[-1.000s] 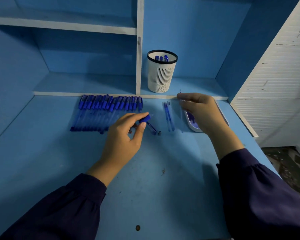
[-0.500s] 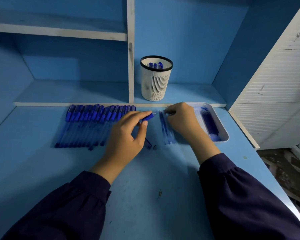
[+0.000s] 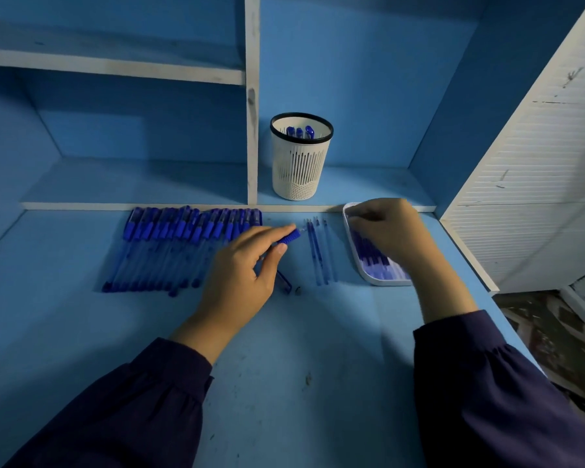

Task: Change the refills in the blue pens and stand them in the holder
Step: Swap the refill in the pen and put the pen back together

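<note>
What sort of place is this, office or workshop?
Most likely a home or school study nook, not a workshop: a blue-painted desk with built-in shelves, a white slatted pen holder standing in a cubby, and a row of blue pens laid out on the top.

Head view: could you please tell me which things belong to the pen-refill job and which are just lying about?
Part of the job: row of blue pens; pen gripped by the left hand; loose refills on the desk; tray of refills under the right hand; holder with three pens.
Just there: white slatted panel; upper shelf; dark speck on the desk.
</note>
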Available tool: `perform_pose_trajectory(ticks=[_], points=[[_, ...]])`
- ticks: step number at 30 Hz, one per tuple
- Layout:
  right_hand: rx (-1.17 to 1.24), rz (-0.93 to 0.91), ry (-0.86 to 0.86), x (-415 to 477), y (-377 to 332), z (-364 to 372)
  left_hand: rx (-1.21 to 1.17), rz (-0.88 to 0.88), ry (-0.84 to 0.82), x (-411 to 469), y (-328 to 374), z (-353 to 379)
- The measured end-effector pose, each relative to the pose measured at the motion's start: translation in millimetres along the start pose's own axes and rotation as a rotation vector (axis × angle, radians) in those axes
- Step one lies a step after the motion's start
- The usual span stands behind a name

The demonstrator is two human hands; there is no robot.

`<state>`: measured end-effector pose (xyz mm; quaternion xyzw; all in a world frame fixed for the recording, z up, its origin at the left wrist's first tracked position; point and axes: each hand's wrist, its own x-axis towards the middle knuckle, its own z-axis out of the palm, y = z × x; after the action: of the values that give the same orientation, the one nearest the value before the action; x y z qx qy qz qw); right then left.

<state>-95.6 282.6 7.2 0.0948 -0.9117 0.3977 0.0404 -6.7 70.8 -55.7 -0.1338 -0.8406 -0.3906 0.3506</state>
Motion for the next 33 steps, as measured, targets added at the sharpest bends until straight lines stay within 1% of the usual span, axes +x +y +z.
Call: perform_pose_trajectory(ticks=[2,7,9,13,18,24,27,29,33], points=[[-0.02,0.04,0.011,-0.7,9.5,-14.5,-0.004,-0.002,-0.004,0.4,1.2,-0.2],[-0.214,0.12,-0.06,-3.7,28.3,-27.7,0.01,0.008,-0.033,0.3,1.7,-1.4],[-0.227,0.139,-0.071,-3.9,30.5,-28.2,0.017,0.012,-0.038,0.2,1.1,-1.1],[-0.232,0.148,-0.071,-3.7,29.7,-28.2,0.014,0.016,-0.044,0.0,0.2,0.0],[-0.306,0.134,-0.02,-4.7,28.6,-24.9,0.016,0.015,-0.047,-0.5,-0.4,-0.2],[-0.328,0.124,-0.008,-1.8,31.9,-18.1,0.02,0.019,-0.059,0.0,-2.2,0.1],[-0.293,0.138,-0.001,-2.4,33.0,-19.7,0.026,0.028,-0.06,0.0,-2.5,0.6],[-0.208,0.166,-0.005,-2.6,32.8,-23.1,0.022,0.033,-0.054,0.1,-2.2,0.5],[0.175,0.195,-0.032,-4.8,29.8,-29.1,0.005,0.03,-0.052,-0.4,-0.4,-0.1]])
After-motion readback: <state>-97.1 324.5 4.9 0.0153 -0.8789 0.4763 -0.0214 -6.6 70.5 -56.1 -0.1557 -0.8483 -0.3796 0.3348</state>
